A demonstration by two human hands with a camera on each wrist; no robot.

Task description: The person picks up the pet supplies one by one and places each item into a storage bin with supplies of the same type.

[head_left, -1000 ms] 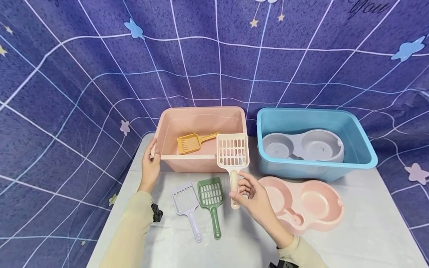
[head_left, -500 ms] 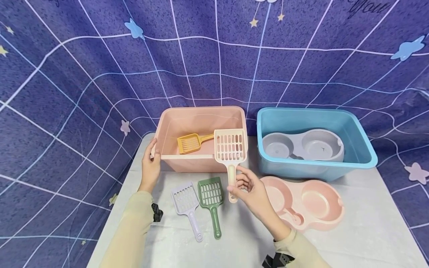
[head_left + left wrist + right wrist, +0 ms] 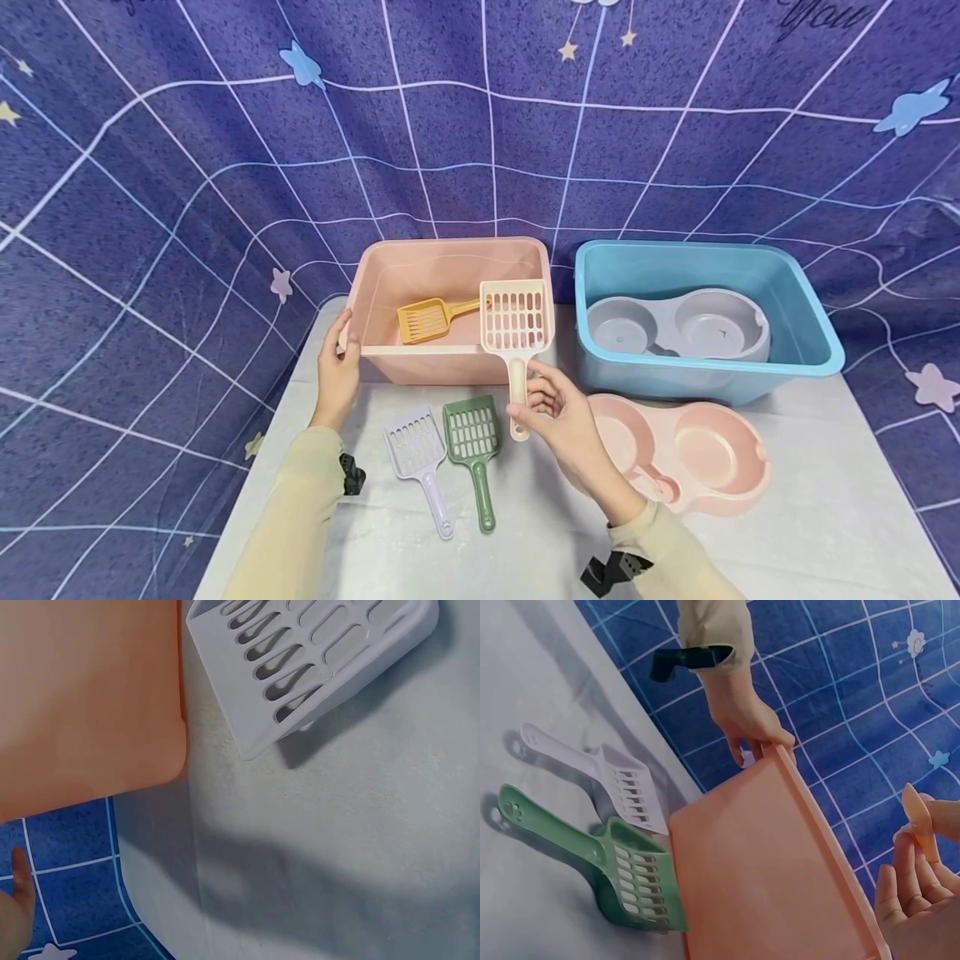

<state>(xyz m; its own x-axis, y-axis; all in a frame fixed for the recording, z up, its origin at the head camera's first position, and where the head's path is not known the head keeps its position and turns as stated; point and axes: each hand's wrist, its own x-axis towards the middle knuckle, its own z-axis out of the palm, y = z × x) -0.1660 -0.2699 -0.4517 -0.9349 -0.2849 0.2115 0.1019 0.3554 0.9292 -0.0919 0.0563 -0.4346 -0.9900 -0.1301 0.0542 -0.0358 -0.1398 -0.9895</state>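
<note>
My right hand (image 3: 558, 417) pinches the handle of a cream litter scoop (image 3: 517, 321) between thumb and fingers. The slotted head points up, in front of the right part of a pink litter box (image 3: 442, 369). In the right wrist view only the end of the cream handle (image 3: 919, 817) shows in that hand. At the box's left side, my left hand (image 3: 337, 375) grips the rim, with its fingers (image 3: 769, 742) hooked over it. A yellow litter scoop (image 3: 426, 322) lies inside the box. In front lie a lilac scoop (image 3: 415, 446) and a green scoop (image 3: 472, 429).
A blue litter box (image 3: 652, 379) stands to the right, holding a grey double bowl (image 3: 663, 315). Before it lies a pink double bowl (image 3: 712, 492), partly behind my right arm. A purple curtain (image 3: 450, 125) hangs behind the white-covered table (image 3: 825, 500).
My right hand has moved slightly up and away from me with the cream scoop, whose head covers more of the pink box's opening. My left hand keeps its place on the rim.
</note>
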